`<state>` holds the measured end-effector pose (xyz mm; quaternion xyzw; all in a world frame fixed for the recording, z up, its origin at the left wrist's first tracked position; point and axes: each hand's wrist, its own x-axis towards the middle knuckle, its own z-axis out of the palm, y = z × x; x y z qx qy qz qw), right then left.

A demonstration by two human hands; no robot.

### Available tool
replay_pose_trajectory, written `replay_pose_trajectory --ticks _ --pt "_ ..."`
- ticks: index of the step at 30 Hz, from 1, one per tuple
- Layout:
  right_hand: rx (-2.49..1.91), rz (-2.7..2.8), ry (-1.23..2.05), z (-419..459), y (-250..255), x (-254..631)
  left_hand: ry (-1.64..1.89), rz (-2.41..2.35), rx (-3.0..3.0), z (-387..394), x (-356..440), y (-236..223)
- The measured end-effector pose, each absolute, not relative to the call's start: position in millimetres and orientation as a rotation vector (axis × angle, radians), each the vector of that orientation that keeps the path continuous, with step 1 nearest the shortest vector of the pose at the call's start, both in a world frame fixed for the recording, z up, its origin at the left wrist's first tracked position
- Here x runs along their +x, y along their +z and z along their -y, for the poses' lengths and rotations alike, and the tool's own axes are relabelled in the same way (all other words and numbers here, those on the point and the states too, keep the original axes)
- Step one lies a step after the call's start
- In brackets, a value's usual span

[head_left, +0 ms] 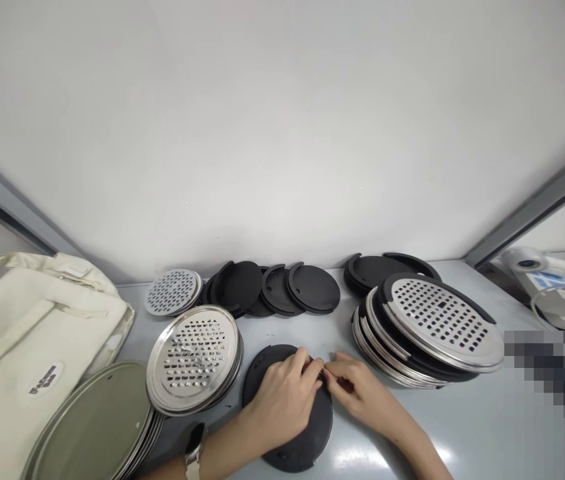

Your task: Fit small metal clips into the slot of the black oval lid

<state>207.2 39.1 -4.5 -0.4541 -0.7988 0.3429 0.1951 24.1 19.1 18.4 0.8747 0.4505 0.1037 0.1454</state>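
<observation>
Pale grey tabletop [335,333]; black round lids [313,289] along twelve o'clock; perforated steel plates [437,323] stacked at two; a second perforated stack [193,357] near nine; plain steel discs [95,420] at seven; one black disc [307,450] at six; a cream canvas bag [27,340] at nine, seemingly on the table's edge.

I find a small workshop or assembly room, not a home. Stacks of perforated steel discs [193,360] and black discs [313,288] stand in batches on a grey bench [342,320], against a plain white wall [282,133]. A cloth bag [37,340] lies at the bench's left end.
</observation>
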Motion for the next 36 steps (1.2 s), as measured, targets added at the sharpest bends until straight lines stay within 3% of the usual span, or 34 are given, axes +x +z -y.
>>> replay_pose_trajectory --ticks 36 --pt "-1.232 2.276 0.958 -36.8 -1.0 208.5 0.438 -1.295 2.406 -20.8 21.2 12.6"
